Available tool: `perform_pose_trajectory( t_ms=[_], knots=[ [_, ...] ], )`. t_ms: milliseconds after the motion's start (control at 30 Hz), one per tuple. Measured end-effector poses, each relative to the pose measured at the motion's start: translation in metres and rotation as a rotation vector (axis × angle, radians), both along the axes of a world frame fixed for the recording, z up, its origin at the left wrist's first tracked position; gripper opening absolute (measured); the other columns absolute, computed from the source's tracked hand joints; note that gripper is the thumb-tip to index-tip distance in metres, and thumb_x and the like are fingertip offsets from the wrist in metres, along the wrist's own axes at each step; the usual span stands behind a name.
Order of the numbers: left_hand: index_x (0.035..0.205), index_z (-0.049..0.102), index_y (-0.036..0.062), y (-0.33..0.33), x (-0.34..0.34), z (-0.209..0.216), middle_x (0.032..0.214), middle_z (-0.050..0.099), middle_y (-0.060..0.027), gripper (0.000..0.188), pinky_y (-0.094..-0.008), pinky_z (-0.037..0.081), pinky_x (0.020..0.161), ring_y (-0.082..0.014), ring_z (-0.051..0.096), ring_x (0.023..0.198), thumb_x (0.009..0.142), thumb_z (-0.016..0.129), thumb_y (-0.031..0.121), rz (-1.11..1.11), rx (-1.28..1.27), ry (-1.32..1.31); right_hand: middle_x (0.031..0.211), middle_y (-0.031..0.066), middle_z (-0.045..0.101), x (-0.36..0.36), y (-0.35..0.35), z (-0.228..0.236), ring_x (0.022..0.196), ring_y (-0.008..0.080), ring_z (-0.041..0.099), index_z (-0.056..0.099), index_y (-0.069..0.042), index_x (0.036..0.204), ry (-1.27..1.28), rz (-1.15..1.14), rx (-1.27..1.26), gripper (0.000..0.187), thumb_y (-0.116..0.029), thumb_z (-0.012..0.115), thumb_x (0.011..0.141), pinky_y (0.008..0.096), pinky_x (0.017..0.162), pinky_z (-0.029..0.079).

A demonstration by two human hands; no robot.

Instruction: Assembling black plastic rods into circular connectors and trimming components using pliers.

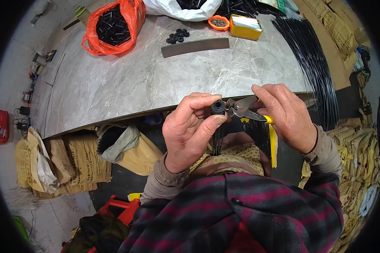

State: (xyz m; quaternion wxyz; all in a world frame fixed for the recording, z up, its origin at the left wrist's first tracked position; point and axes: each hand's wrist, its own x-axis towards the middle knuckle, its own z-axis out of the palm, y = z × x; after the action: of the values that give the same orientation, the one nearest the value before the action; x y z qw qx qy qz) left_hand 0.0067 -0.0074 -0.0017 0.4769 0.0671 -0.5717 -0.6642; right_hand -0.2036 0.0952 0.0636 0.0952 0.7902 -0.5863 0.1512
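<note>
Between the thumb and fingers of my left hand (190,126) is a small round black plastic part (218,107), its hollow end facing up. My right hand (285,114) grips a pair of cutting pliers (242,108) with yellow handles. The jaws point left and come up close beside the black part; whether they touch it I cannot tell. Thin dark strands (216,141) hang below my left hand, and where their upper ends go is hidden. Both hands are in front of the table's near edge, above my lap.
On the grey marbled table (114,84) are a red bag of black parts (126,40), a white bag (181,12), small black pieces (178,36), a dark curved strip (195,47), an orange dish (218,22) and a yellow box (245,28). Long black strands (310,63) overhang the right side.
</note>
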Motion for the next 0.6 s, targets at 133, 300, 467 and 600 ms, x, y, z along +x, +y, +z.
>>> perform_pose_trajectory(
  t_ms=[133, 300, 467, 600],
  knots=[
    [0.122, 0.054, -0.0114, 0.0019, 0.0, -0.0003, 0.116, 0.059, -0.0164, 0.031, -0.0302, 0.055, 0.091, -0.0191, 0.066, 0.102, 0.092, 0.063, -0.01, 0.015, 0.02, 0.002, 0.106, 0.0126, 0.061, 0.0001, -0.0008, -0.0013, 0.093, 0.0275, 0.062, 0.056, 0.003, 0.127, 0.002, 0.002, -0.004, 0.056, -0.005, 0.075, 0.075, 0.0364, 0.078, 0.053],
    [0.121, 0.056, -0.011, 0.0015, -0.0006, -0.002, 0.116, 0.06, -0.0157, 0.032, -0.0293, 0.054, 0.092, -0.0176, 0.065, 0.103, 0.091, 0.065, -0.01, 0.054, -0.011, -0.002, 0.106, 0.0137, 0.061, -0.0001, -0.0019, -0.0017, 0.093, 0.029, 0.062, 0.055, 0.003, 0.127, 0.007, 0.009, -0.001, 0.054, -0.006, 0.074, 0.077, 0.0373, 0.078, 0.053],
    [0.12, 0.057, -0.0103, 0.0041, 0.0003, 0.0005, 0.113, 0.062, -0.0146, 0.032, -0.028, 0.053, 0.092, -0.0161, 0.064, 0.103, 0.089, 0.068, -0.009, 0.056, 0.055, -0.042, 0.106, 0.0144, 0.061, -0.0002, -0.0025, -0.0017, 0.094, 0.0294, 0.062, 0.056, 0.003, 0.126, -0.005, 0.008, 0.008, 0.052, -0.006, 0.073, 0.078, 0.0376, 0.078, 0.053],
    [0.119, 0.057, -0.0103, 0.0038, 0.0003, -0.0004, 0.114, 0.062, -0.0151, 0.032, -0.0281, 0.053, 0.092, -0.0162, 0.064, 0.103, 0.089, 0.068, -0.009, 0.052, 0.061, -0.041, 0.109, 0.0149, 0.061, -0.0035, -0.001, -0.0054, 0.096, 0.0313, 0.063, 0.053, 0.001, 0.129, -0.046, 0.011, 0.046, 0.057, -0.003, 0.073, 0.076, 0.0385, 0.08, 0.053]
  ],
)
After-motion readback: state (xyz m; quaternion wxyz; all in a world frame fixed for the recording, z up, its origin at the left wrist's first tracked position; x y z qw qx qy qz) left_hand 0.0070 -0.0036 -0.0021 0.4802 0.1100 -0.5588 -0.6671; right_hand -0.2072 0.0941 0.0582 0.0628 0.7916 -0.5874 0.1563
